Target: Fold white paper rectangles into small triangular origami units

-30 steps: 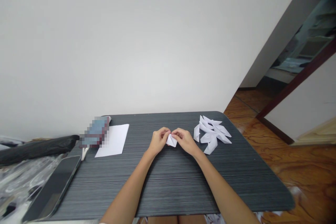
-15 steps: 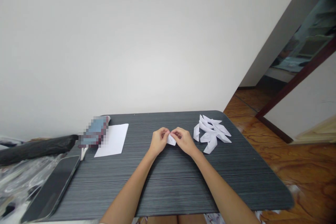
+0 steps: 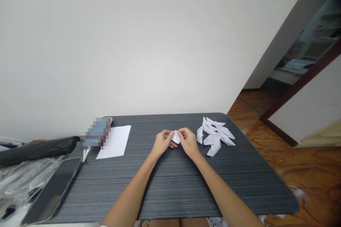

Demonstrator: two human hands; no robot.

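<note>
A small folded piece of white paper (image 3: pixel 176 137) is between my two hands, above the middle of the dark table (image 3: pixel 176 184). My left hand (image 3: pixel 162 142) pinches its left side, with some fingers curled beneath it. On the other side my right hand (image 3: pixel 188 141) grips the paper between thumb and fingers. To the right of my right hand lies a loose pile of folded white paper pieces (image 3: pixel 217 133), several of them pointed. The finer folds of the held paper are too small to make out.
White paper sheets (image 3: pixel 117 145) lie at the table's left, partly under a pixelated blue and red object (image 3: pixel 97 133). A dark phone or tablet (image 3: pixel 54 188) rests along the left edge, beside a black roll (image 3: pixel 39 150) and clear plastic (image 3: pixel 39 175). A white wall (image 3: pixel 165 42) stands behind.
Both hands have shifted their hold on the folded paper, and the fingertips are farther apart. More of the paper shows between them, and the left fingers now reach beneath it.
</note>
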